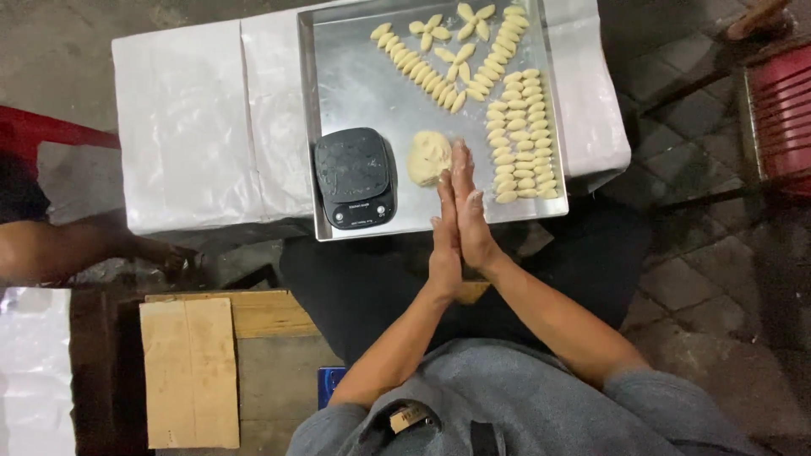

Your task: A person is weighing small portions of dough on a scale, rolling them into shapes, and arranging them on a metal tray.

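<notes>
hands pressed flat, fingers pointing twd dough lump

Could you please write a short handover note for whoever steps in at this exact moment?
Left hand and right hand: pressed palm to palm above the tray's near edge; whether dough is between them cannot be seen.
Tray: on the white-covered table, with a black scale at its near left and a dough lump beside the fingertips.
Done: shaped pieces lie in rows at the right, a diagonal line and some flower shapes at the far end.
Left: the lump is still unshaped.
</notes>
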